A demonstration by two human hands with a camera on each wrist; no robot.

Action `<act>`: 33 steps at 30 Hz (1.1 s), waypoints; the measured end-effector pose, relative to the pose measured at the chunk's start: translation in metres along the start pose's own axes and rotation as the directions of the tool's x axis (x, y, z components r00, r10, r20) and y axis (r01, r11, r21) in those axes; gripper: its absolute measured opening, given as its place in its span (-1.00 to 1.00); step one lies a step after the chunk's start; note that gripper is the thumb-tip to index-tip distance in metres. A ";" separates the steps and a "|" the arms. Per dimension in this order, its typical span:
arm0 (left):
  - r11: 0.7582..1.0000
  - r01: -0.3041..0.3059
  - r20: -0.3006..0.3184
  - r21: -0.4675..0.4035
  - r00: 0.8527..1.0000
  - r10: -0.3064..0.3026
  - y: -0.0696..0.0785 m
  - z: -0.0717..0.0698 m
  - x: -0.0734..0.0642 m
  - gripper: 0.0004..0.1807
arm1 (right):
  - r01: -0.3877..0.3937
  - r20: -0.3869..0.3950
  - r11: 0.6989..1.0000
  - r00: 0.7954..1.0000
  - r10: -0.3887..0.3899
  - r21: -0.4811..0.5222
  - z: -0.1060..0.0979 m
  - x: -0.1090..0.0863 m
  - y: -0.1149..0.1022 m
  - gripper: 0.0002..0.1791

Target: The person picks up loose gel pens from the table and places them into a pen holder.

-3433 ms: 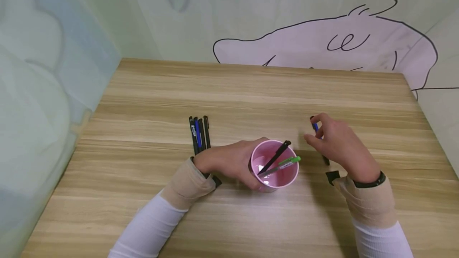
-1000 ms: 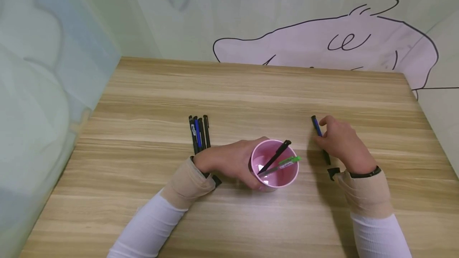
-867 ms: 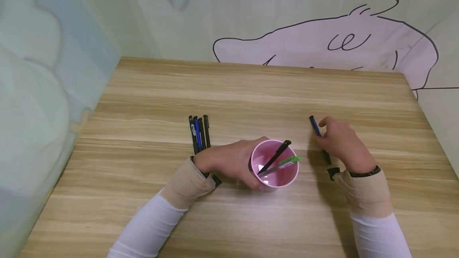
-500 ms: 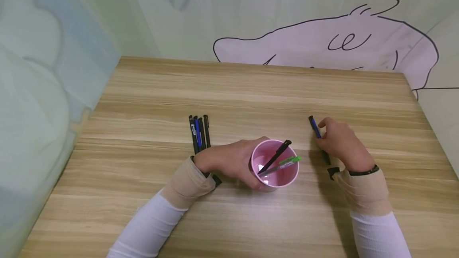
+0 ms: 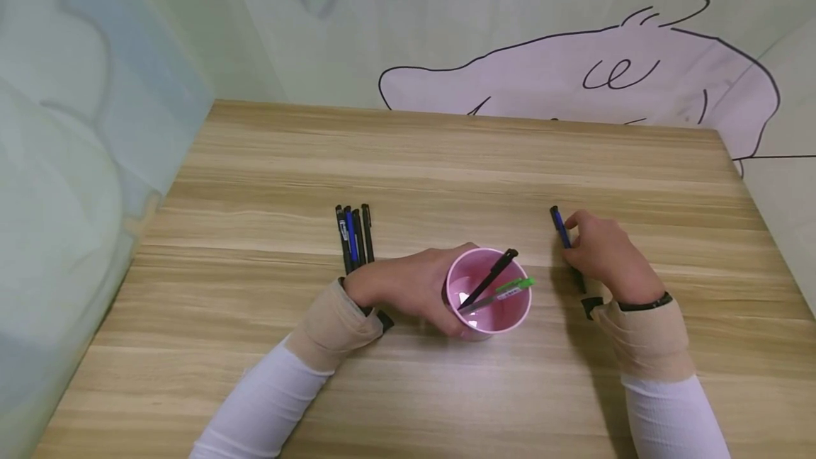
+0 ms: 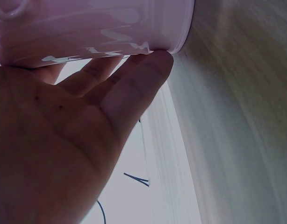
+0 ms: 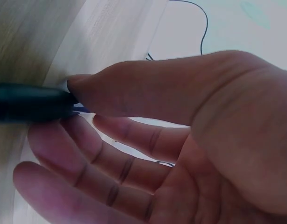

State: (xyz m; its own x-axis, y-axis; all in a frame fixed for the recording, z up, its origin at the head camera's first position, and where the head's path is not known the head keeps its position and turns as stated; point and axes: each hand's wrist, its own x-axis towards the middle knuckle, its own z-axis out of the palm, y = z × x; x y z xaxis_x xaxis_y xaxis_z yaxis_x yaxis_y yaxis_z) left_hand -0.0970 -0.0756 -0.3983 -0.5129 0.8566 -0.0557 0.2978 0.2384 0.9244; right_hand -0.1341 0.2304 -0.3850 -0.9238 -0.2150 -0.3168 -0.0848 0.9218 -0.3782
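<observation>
On the table, a pink cup (image 5: 510, 314) leans slightly in the grip of my left hand (image 5: 414, 282), whose fingers wrap its side. The left wrist view has the cup's wall (image 6: 111, 28) close above the palm, with fingers (image 6: 139, 84) along it. Inside the cup stand a black pen (image 5: 489, 280) and a clear pen with a green end (image 5: 500, 297). To the right, my right hand (image 5: 605, 253) pinches a blue-and-black pen (image 5: 561, 227) between thumb and fingers. In the right wrist view the dark end of that pen (image 7: 31, 102) points left, past the thumb tip.
Several black and blue pens (image 5: 353, 238) lie side by side left of the cup, their lower ends hidden behind the left wrist. The wooden table (image 5: 446, 168) ends at a wall with a cartoon drawing (image 5: 574, 83).
From spread above the pen, my right thumb and fingers have closed onto it, and the pen's top has shifted slightly. My left hand and the cup stay in place.
</observation>
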 end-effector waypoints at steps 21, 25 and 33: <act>1.000 0.015 0.000 0.002 1.000 -0.015 -0.002 0.000 0.000 0.02 | 0.041 0.012 0.999 0.999 -0.041 -0.021 -0.002 0.000 0.000 -0.39; 1.000 0.013 -0.001 0.000 1.000 -0.013 -0.002 0.000 0.000 0.02 | 0.054 0.006 0.999 0.999 -0.054 -0.002 -0.003 0.000 -0.002 -0.39; 1.000 0.011 0.002 -0.013 1.000 -0.011 0.000 0.000 0.000 0.02 | 0.055 -0.020 0.997 0.998 -0.054 0.050 -0.005 -0.003 -0.007 -0.42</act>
State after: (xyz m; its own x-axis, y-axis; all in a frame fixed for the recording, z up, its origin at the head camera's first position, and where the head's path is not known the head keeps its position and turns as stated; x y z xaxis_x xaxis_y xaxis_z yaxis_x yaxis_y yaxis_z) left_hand -0.0966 -0.0756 -0.3986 -0.5150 0.8546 -0.0670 0.2810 0.2421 0.9287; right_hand -0.1326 0.2264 -0.3768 -0.9251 -0.2583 -0.2782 -0.1171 0.8913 -0.4380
